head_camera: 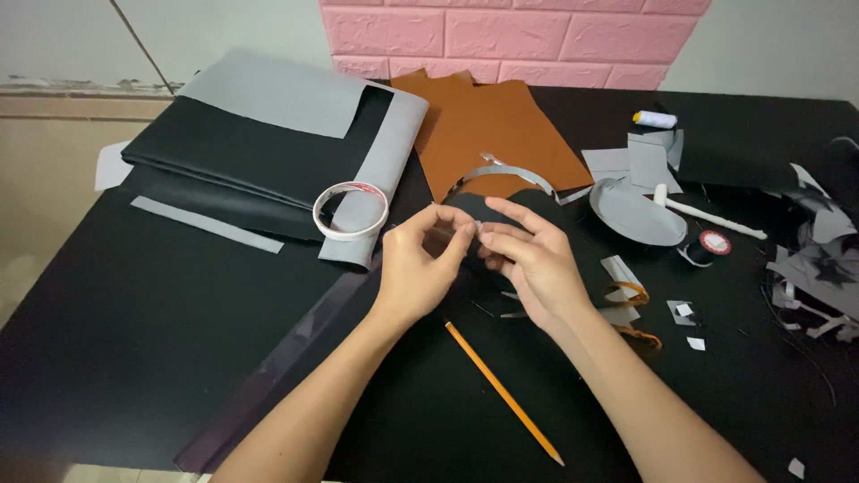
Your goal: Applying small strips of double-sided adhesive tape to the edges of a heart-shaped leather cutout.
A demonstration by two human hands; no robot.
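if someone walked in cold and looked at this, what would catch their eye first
Probably the two bare hands at the centre, the left hand and right hand meeting fingertip to fingertip over a small dark piece, too small to identify. Next, the orange-brown sheets at the back stand out against the black table, under the pink brick wall panel. An orange pencil lies diagonally between the forearms, and a roll of tape rests on the folded grey and black material at left.

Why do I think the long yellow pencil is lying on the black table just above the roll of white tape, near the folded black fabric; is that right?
Not quite. The head view shows the long yellow pencil lying on the black table below the person's hands, between the forearms. The roll of white tape rests near the folded black fabric, well away.
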